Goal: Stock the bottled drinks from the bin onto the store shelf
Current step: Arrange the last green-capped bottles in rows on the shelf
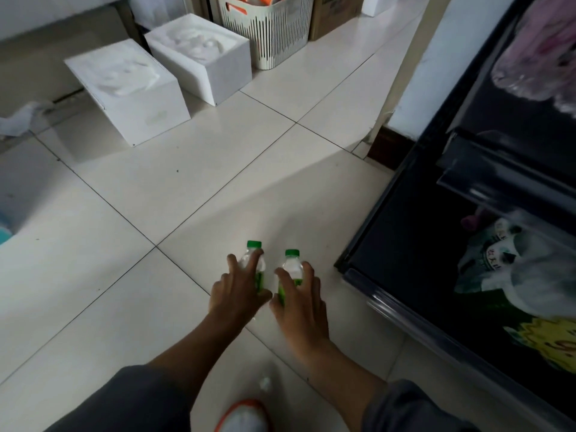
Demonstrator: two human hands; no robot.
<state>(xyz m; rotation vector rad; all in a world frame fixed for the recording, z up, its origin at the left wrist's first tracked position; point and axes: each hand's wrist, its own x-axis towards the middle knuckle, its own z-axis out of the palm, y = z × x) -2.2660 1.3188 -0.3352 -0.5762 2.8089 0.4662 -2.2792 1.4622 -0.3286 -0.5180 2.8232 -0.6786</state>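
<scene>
Bottles upright, green caps up, left hand (238,289) fingers grasping left bottle (256,266), right hand (300,302) fingers grasping right bottle (292,271)

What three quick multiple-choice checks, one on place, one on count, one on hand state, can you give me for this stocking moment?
1. Where is the dark glass-fronted shelf unit?
A. to the hands' right
B. to the hands' left
C. behind the white foam boxes

2. How many green-capped clear plastic bottles are held?
A. one
B. two
C. four

3. What is the left hand doing?
A. hanging idle
B. pressing the floor
C. gripping a bottle

Answers: 1 A, the unit fills the right side. 2 B, the left bottle and the right bottle, one per hand. 3 C, its fingers curl round the left bottle, as the right hand does with its own.
</scene>
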